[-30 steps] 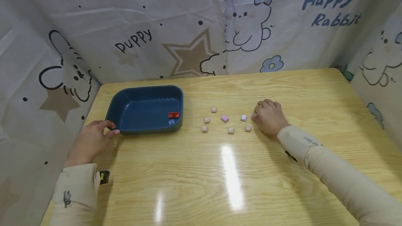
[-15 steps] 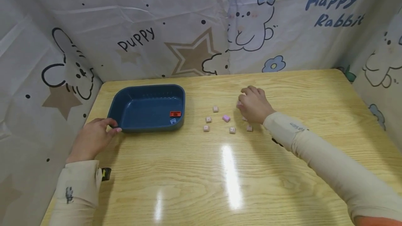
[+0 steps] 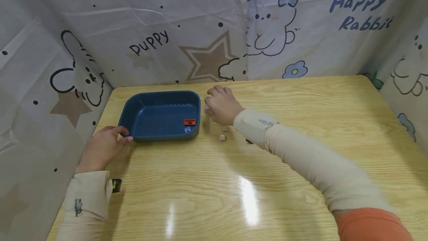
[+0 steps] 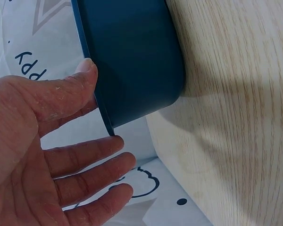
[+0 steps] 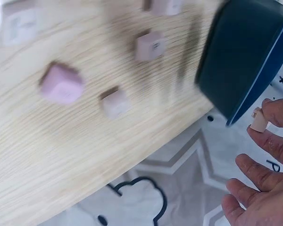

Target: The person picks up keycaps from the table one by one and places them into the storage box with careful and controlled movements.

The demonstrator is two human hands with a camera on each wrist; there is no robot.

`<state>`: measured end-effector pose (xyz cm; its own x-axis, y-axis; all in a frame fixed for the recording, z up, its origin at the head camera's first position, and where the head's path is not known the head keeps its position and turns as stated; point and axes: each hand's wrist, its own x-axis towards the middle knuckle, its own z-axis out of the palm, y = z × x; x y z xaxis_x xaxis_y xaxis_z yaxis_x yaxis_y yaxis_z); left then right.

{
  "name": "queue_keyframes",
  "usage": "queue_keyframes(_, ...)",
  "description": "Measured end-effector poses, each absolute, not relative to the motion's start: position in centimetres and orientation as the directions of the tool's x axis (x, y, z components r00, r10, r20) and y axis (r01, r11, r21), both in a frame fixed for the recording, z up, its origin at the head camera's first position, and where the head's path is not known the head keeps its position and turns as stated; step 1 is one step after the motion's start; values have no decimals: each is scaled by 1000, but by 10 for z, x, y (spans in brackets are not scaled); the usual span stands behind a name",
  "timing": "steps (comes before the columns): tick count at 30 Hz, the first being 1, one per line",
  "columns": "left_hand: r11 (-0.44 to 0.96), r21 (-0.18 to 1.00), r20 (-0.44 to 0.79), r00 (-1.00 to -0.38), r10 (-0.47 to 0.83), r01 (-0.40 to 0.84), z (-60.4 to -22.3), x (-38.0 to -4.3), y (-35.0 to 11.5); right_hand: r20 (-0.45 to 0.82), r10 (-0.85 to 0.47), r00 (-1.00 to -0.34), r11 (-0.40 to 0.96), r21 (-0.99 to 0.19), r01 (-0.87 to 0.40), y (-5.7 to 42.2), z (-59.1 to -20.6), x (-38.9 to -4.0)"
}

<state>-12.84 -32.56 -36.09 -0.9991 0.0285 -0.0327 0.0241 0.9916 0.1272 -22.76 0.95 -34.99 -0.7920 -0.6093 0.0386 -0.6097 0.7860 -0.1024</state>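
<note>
A dark blue plastic basin (image 3: 150, 116) stands at the table's back left. My left hand (image 3: 103, 148) pinches its rim at the near left corner; the left wrist view shows the thumb on the rim and the other fingers spread below. Between thumb and index finger, my right hand (image 3: 223, 105) holds a pale pink keycap (image 5: 259, 121). That hand hovers just beyond the basin's right wall, its other fingers held apart. Inside the basin lie a red keycap (image 3: 189, 122) and a small blue keycap (image 3: 188, 130).
On the table, pale keycaps (image 3: 223, 138) sit right of the basin, several hidden from the head view by the right forearm. A brighter pink keycap (image 5: 62, 84) shows in the right wrist view. Printed cloth (image 3: 200, 21) walls the table's back and sides.
My right hand has lifted the pale pink keycap from the right end of the group and carried it left to the basin's side. My left hand stays on the rim.
</note>
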Motion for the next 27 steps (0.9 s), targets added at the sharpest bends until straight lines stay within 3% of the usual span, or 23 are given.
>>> queue_keyframes(12,992,120,-25,-999,38,34,-361,-129,-326,4,-656,-755,751,-91,-654,-37,-352,-222)
queue_keyframes(27,991,129,-24,-999,38,35,-363,-129,-328,-47,-617,-785,785,-110,-610,-36,-356,-219)
